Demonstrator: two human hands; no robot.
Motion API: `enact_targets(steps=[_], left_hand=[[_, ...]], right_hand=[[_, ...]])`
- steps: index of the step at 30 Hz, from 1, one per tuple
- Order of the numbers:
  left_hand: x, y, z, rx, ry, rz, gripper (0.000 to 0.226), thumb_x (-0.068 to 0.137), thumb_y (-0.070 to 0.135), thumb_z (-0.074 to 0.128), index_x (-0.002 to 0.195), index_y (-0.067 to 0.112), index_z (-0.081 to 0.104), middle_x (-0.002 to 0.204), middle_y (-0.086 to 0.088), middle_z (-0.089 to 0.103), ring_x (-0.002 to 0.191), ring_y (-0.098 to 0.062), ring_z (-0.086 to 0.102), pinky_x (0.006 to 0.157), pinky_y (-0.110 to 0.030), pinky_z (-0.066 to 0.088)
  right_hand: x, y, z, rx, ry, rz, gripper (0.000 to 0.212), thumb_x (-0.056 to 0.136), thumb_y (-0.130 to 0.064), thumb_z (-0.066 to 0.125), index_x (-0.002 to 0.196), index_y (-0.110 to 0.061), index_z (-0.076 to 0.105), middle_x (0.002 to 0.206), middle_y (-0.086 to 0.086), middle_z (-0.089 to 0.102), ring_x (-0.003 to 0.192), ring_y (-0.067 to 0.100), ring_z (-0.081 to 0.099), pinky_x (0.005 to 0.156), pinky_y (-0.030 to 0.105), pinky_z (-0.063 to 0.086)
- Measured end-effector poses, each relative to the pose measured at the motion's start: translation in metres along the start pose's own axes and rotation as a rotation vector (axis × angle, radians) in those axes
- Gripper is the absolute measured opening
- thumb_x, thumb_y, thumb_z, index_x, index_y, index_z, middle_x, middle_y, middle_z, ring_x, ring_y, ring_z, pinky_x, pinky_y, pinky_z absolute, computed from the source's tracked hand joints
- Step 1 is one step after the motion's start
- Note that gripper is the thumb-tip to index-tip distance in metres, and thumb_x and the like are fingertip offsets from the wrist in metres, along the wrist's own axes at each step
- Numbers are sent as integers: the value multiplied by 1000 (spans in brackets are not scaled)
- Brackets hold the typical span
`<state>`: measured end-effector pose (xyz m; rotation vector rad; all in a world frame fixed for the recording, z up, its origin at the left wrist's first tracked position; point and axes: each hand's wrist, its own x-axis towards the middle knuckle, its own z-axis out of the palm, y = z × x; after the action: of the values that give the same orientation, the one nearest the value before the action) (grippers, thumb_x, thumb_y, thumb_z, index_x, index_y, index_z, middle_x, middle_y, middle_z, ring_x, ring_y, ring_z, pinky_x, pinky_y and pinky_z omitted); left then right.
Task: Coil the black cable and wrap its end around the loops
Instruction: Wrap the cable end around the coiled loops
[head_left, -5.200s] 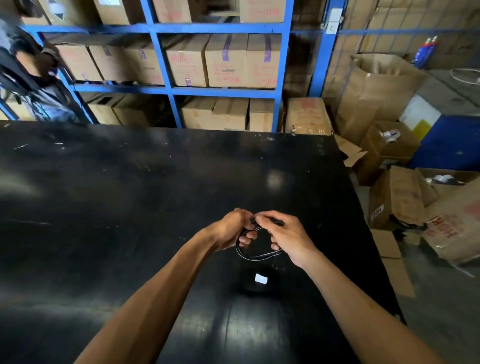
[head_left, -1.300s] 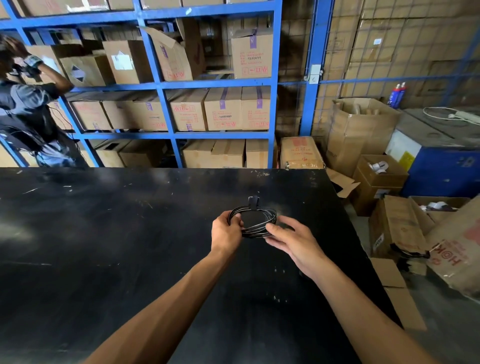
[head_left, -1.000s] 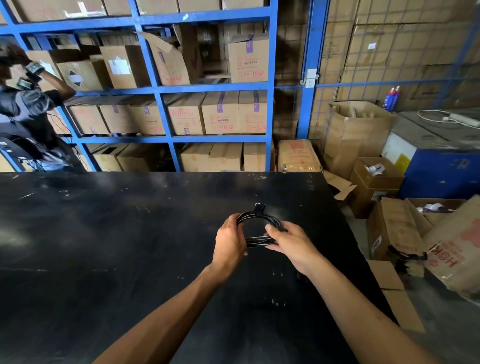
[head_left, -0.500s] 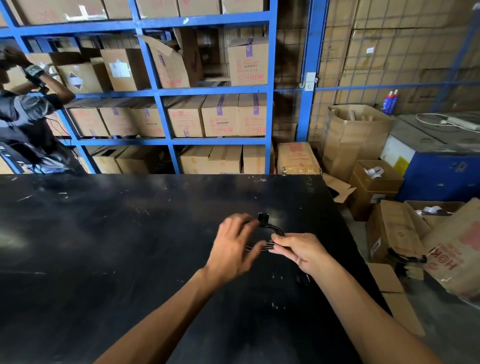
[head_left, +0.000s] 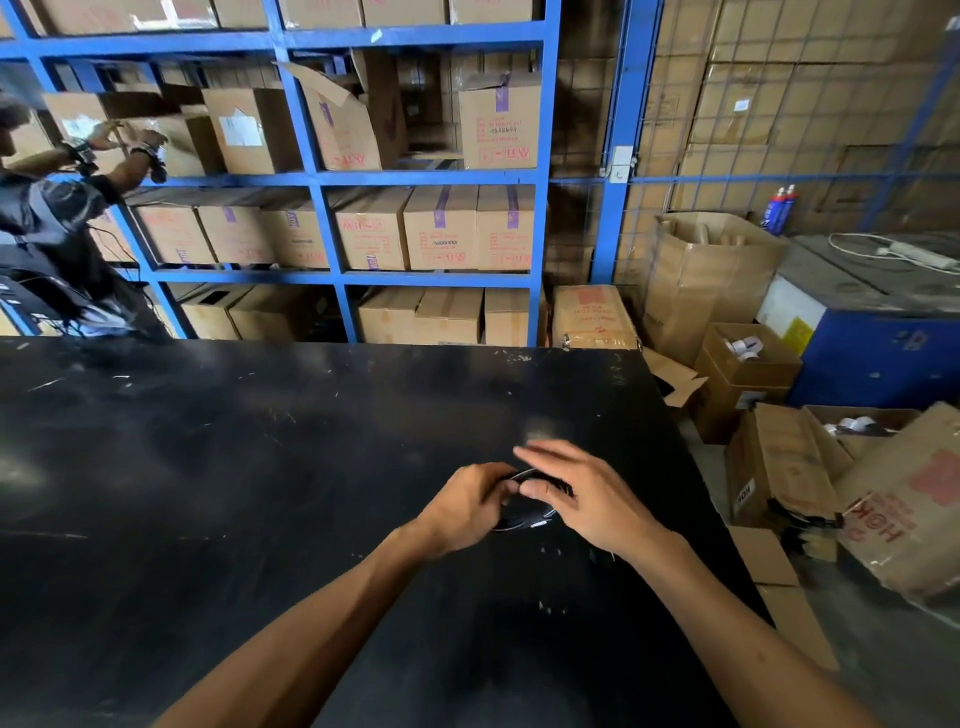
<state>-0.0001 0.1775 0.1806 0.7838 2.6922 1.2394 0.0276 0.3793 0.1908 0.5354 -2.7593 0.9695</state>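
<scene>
The left hand's (head_left: 465, 506) fingers (head_left: 501, 486) pinch the coiled black cable (head_left: 522, 517) at its left side while the right hand (head_left: 582, 499), fingers spread loose and blurred, covers its right side, all low over the black counter (head_left: 260, 467).

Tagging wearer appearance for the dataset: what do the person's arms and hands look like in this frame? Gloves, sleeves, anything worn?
Both arms are bare from the bottom edge of the frame to the fingers: no sleeves in view. The left hand and the right hand have no gloves, and no rings, watch, wristband, markers or cables show on either wrist or forearm. The right hand's fingers are motion-blurred, so small details there cannot be ruled out.
</scene>
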Motion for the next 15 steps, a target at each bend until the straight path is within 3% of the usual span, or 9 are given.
enact_targets(steps=[3,5,8,10,12,15], left_hand=[[6,1,-7,-217,-52,-105,26,99,19,46,89,0,61,70,-6,52,60,-16,46,58,-34,39],[8,4,-5,-219,7,-139,24,100,19,47,91,3,63,69,-4,52,59,-17,45,58,-35,39],[7,10,5,-133,195,-155,17,99,18,50,109,12,62,79,4,63,69,-15,59,62,-25,44],[8,14,9,-107,289,-159,16,99,14,50,110,12,60,87,1,70,78,-18,66,63,-20,46],[10,17,11,-134,335,-213,16,97,10,49,105,10,63,82,-1,71,72,-14,66,59,-20,49],[15,18,11,-226,392,-342,19,94,7,48,98,10,66,72,3,66,57,-7,56,46,-12,40]], right_hand=[[-1,-6,3,-52,35,-54,44,100,-12,64,144,-11,58,114,9,69,103,21,69,87,38,58],[2,-12,11,-110,88,-14,39,101,-4,61,140,-6,61,109,15,69,101,29,70,85,39,58],[9,-18,20,-115,119,78,31,103,-7,56,133,-5,65,108,17,70,101,31,70,86,42,57],[11,-22,25,-60,152,129,31,105,-10,54,133,-3,65,111,17,71,101,29,71,90,36,56],[12,-25,29,-26,206,180,34,106,-14,53,136,-1,63,114,18,72,104,29,71,93,31,53],[9,-28,32,-29,259,248,37,106,-19,54,139,-2,62,114,20,71,108,33,68,94,35,50]])
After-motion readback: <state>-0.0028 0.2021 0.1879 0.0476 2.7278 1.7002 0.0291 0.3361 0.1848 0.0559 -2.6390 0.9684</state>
